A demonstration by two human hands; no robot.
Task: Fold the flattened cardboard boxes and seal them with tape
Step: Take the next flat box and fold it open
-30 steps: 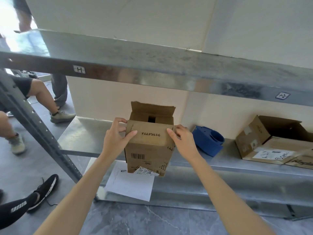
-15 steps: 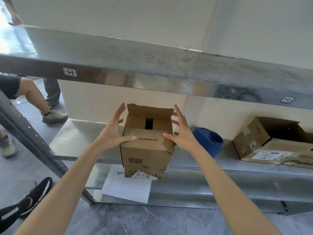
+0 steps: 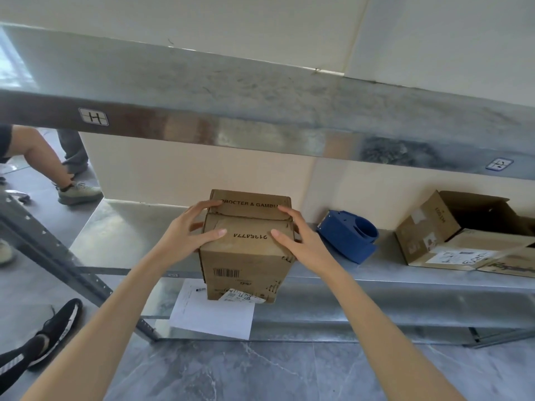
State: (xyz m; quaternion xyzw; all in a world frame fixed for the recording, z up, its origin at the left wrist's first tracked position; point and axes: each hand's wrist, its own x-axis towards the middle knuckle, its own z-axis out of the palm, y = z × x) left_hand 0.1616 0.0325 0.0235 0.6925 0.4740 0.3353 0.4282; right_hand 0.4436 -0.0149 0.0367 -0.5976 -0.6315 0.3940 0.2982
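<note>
A small brown cardboard box (image 3: 246, 256) stands at the front edge of the metal shelf (image 3: 121, 235), its top flaps folded down flat. My left hand (image 3: 188, 230) lies on the left side of the top, fingers stretched over the far flap and thumb on the near flap. My right hand (image 3: 292, 235) mirrors it on the right side, fingers pressing the far flap and thumb on the near one. A blue tape dispenser (image 3: 350, 235) lies on the shelf just right of the box.
Another cardboard box (image 3: 451, 227) lies open on its side at the shelf's right end. An upper shelf beam (image 3: 260, 111) hangs overhead. A white paper sheet (image 3: 214, 314) lies on the lower shelf. Other people's legs and shoes (image 3: 60, 319) are at the left.
The far flap, upright a second ago, is now folded down over the top. Both hands moved from the box sides onto the top flaps.
</note>
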